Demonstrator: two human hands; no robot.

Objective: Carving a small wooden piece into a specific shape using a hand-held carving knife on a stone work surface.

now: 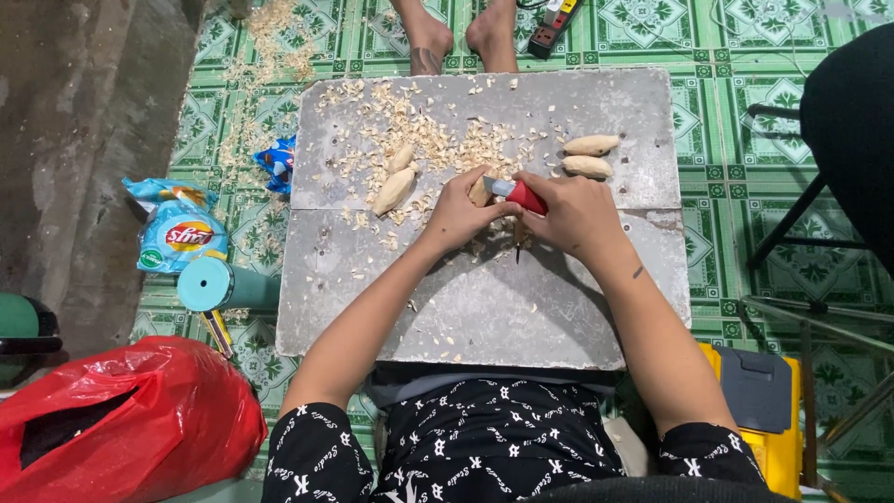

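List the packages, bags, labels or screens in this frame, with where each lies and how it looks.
Snack packet: on the tiled floor left of the board; crinkled, light blue with a red oval label.
Smaller snack wrapper: at the board's upper left edge; blue with red and white, partly hidden.
Red plastic bag: bottom left; bulging, glossy, with a dark opening.
No screens or signs in view.

Both forearms extended forward; left hand (458,212) and right hand (570,212) fisted, touching.
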